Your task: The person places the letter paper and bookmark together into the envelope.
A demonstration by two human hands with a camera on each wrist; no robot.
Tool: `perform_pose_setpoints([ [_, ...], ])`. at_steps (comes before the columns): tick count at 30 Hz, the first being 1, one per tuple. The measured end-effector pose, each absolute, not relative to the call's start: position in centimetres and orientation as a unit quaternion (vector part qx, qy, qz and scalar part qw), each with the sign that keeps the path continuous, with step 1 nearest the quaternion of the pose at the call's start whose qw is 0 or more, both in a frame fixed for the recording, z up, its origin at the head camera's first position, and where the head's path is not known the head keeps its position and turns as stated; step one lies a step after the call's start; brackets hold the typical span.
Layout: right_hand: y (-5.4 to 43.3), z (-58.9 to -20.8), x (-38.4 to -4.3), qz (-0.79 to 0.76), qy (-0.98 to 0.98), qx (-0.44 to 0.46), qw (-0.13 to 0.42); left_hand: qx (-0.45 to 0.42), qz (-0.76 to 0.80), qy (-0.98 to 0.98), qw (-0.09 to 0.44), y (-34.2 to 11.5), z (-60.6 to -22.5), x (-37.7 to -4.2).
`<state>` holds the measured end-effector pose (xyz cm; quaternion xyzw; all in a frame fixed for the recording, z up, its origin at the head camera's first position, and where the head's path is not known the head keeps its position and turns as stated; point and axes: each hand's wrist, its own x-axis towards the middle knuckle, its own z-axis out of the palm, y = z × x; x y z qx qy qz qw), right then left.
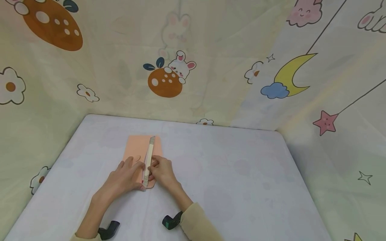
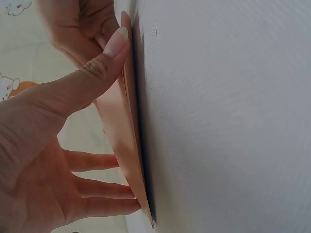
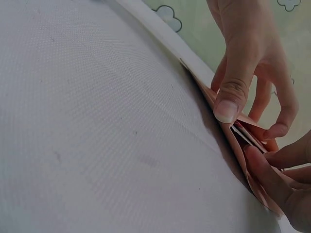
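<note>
A peach paper envelope (image 1: pixel 137 145) lies on the table, its long side gaping in the right wrist view. Along that opening shows a cream strip (image 1: pixel 150 150) with speckled ends, and a white and dark red edge is visible inside. My left hand (image 1: pixel 123 177) spreads over the envelope; its thumb (image 2: pixel 116 43) presses at the near end, with the straight fingers touching the face farther along. From the right, my right hand (image 1: pixel 163 170) pinches the strip at the opening, thumb (image 3: pixel 260 165) partly in the gap. Some of its fingers are hidden beside the envelope.
A pale cloth covers the table (image 1: pixel 235 174). Patterned fabric (image 1: pixel 220 67) hangs behind and at both sides. A black wrist device (image 1: pixel 172 221) sits under the right wrist, and another black device (image 1: pixel 110 230) is by the left wrist.
</note>
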<state>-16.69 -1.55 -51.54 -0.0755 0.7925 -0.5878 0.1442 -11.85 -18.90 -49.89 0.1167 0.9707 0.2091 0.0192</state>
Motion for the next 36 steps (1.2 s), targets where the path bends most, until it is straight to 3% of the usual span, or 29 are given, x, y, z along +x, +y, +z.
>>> perform_pose_setpoints([
  [24, -1.9, -51.7, -16.0, -0.575, 0.796, -0.104, 0.160, 0.118, 0.204, 0.971, 0.029, -18.9, -49.8, -11.7],
  [36, 0.1, -51.3, -16.2, -0.610, 0.768, -0.112, 0.163, 0.113, 0.178, 0.977, 0.033, -19.0, -50.1, -12.0],
])
